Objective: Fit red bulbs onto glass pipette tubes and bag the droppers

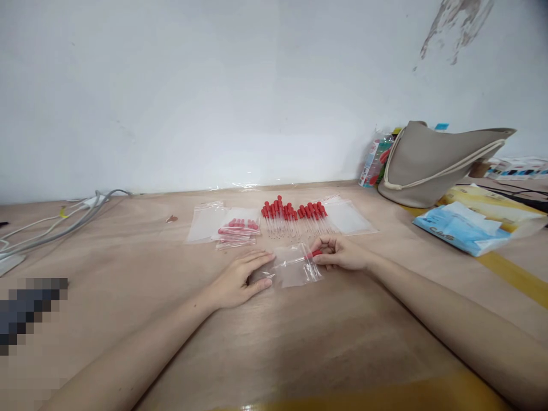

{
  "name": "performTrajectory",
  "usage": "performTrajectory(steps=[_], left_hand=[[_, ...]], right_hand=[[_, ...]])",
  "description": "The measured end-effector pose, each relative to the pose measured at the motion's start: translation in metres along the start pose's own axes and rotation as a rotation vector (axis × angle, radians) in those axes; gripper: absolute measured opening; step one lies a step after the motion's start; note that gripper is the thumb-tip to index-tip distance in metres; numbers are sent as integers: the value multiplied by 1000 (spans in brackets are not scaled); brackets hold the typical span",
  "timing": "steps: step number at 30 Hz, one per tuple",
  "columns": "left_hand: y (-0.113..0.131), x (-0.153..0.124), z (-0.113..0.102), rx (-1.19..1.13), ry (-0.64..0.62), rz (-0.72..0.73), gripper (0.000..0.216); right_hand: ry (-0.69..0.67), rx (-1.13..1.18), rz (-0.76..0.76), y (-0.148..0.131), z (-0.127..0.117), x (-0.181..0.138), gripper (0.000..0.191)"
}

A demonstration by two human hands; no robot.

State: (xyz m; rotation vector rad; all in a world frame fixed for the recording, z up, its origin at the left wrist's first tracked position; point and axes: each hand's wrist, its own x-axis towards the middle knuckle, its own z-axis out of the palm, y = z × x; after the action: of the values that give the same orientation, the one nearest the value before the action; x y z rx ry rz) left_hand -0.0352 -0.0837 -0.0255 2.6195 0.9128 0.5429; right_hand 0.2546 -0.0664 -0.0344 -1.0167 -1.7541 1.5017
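My left hand (240, 278) lies flat with fingers stretched out, pressing the left end of a small clear plastic bag (293, 269) on the wooden table (299, 342). My right hand (338, 253) is closed in a pinch on a red-capped dropper (315, 253) at the bag's right mouth. Beyond the bag lies a row of several loose red-capped droppers (294, 216). To their left sit filled bags of droppers (237, 230) and empty clear bags (204, 221). More empty bags (349, 218) lie right of the row.
A grey bucket bag (432, 165) stands at the back right against the wall, with snack packets (374, 161) beside it. A blue tissue pack (462, 228) lies on the right. Grey and white cables (60, 220) run along the left edge.
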Motion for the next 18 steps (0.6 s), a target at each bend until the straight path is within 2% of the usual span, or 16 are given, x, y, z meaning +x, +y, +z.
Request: performTrajectory(steps=[5,8,10,13,16,18], left_hand=[[0,0,1,3,17,10,47],[1,0,1,6,16,6,46],[1,0,1,3,6,-5,47],[1,-1,1,2,27,-1,46],[1,-1,1,23,122,22,34],[0,-2,1,9,146,22,26]], right_hand=[[54,68,-38,-7,25,-1,31],[37,85,-77,-8,34,0,30],[34,-8,-106,-8,35,1,30],[83,-276,-229,-7,30,3,30],[113,-505,-333,-5,25,2,28],[115,-595,-346,-3,24,1,27]])
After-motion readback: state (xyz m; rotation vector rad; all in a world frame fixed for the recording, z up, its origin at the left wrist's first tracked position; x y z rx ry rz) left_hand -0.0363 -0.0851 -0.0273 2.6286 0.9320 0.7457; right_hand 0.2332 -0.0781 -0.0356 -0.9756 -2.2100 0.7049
